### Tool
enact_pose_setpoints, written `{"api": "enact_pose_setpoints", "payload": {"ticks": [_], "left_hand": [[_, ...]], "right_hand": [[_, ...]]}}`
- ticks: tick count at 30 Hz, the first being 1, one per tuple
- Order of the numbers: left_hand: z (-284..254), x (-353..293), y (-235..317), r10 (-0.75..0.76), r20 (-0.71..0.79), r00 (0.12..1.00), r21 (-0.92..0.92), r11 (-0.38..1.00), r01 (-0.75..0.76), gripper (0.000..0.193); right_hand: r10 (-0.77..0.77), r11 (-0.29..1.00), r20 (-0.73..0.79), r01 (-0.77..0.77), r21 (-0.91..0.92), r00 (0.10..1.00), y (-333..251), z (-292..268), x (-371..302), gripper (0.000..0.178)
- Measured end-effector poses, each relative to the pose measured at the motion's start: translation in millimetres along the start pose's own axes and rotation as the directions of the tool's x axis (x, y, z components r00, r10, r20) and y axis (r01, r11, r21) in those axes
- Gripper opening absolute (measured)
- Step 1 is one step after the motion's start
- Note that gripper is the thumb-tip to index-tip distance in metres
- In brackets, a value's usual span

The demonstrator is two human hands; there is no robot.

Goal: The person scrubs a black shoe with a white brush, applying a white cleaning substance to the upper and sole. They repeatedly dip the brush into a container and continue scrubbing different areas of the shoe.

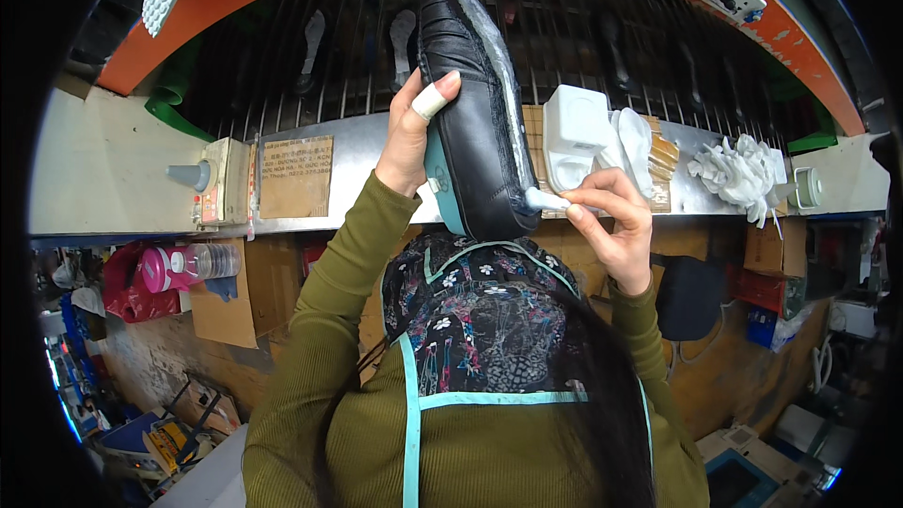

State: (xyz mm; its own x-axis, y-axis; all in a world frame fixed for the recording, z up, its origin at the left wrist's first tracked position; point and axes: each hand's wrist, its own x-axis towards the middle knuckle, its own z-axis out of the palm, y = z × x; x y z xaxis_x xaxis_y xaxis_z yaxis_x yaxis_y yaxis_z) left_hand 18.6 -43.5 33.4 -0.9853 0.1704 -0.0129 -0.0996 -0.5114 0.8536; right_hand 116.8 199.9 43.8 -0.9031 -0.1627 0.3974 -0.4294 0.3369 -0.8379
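A black shoe upper [470, 141] is stretched over a teal shoe last [440, 169], toe pointing away from me. Along its right-hand bottom edge runs a band of whitish coating [503, 71]. My left hand [414, 127] grips it from the left side, a pale wrap around the thumb. Between the thumb and fingers of my right hand [611, 226] is a small brush [544, 199] with a whitish tip, which touches the edge near the heel. The fingers cover most of its handle.
A white plastic container [576, 127] and a pile of white cloth scraps [738, 174] sit on the metal ledge at right. Left of me are a cardboard piece [296, 176] and a box-like holder [224, 179]. Beyond runs a rack of dark bars [362, 38] with shoe parts.
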Motion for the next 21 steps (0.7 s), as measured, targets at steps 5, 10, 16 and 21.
{"api": "enact_pose_setpoints", "payload": {"ticks": [5,10,16,21], "left_hand": [[0.0,5.6,-3.5,-0.141,0.024,0.99,-0.017,0.99,0.141,0.044],[1.8,12.5,-6.1,-0.342,0.061,0.938,-0.149,0.926,0.348,0.041],[6.8,12.8,-13.5,-0.43,0.173,0.886,-0.319,0.827,0.463,0.044],[7.9,9.2,-21.6,-0.477,0.232,0.848,-0.343,0.775,0.53,0.048]], "right_hand": [[-0.048,0.998,0.009,0.049,-0.041,0.999,-1.6,-4.7,5.0,0.016],[-0.106,0.986,0.048,0.111,-0.125,0.993,-5.7,-12.8,13.3,0.016],[-0.124,0.988,0.068,0.129,-0.082,0.99,-9.6,-14.6,23.7,0.016],[-0.129,0.99,0.105,0.134,-0.049,0.986,-14.3,-15.7,31.9,0.015]]}}
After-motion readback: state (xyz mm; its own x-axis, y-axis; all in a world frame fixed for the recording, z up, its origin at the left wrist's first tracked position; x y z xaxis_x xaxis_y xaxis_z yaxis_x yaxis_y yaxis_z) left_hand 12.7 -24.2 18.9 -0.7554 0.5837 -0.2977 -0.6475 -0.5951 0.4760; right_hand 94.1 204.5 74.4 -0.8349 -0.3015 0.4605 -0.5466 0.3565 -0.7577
